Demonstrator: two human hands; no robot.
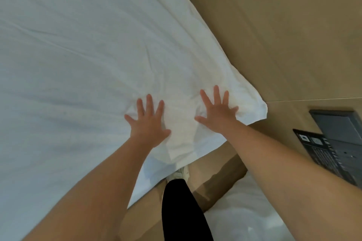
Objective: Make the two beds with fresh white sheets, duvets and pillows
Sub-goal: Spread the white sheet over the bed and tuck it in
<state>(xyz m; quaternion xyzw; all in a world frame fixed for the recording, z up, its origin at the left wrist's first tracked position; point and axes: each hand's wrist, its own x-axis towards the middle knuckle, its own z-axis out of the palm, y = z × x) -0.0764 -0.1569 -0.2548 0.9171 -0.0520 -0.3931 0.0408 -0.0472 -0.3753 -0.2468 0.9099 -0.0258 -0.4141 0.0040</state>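
A white sheet covers the bed and fills the left and upper part of the view, with soft creases running across it. Its corner lies near the tan wall. My left hand lies flat on the sheet near that corner, fingers spread and straight. My right hand presses flat on the sheet just to the right of it, fingers also spread. Neither hand holds anything. A second patch of white bedding shows at the lower right, partly hidden by my right forearm.
A tan wall runs along the bed's right side. A dark switch panel is mounted on it at the right. Between the beds is a narrow strip of tan floor, where my black trouser leg and white shoe stand.
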